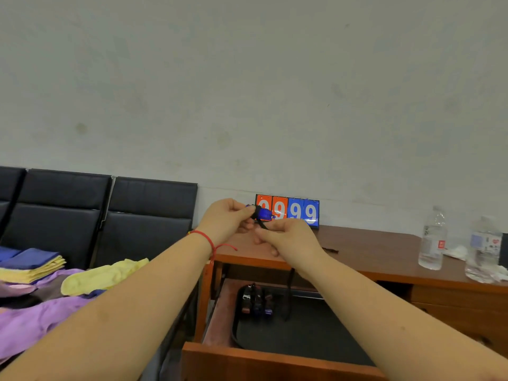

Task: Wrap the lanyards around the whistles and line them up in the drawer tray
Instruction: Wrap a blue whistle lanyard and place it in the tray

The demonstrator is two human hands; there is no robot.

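Whistle (263,213) and lanyard (261,224) sit between my two hands, held up in the air above the bench (357,251), in front of the flip scoreboard (295,211). My left hand (226,220) pinches the blue whistle at its left end, fingers curled round it. Its long axis runs roughly left to right, and the free end points right, towards the scoreboard; which end is the mouthpiece I cannot tell. Some black cord already seems wound round its middle.

My right hand (286,235) sits just below and to the right of the whistle, fingers curled, pinching the lanyard, which runs down from the whistle into my grip. The right hand is the nearer one to the loose cord, so I judge that it carries the next turn while the left keeps the whistle steady, winding across the long axis.

Straight below, the drawer (275,358) stands open with the dark tray (302,334) in it. Three wrapped whistles (257,301) stand side by side at its back left, touching or nearly so. A black strap (289,295) hangs down into the tray beside them; I cannot tell if it is the tail of this lanyard.
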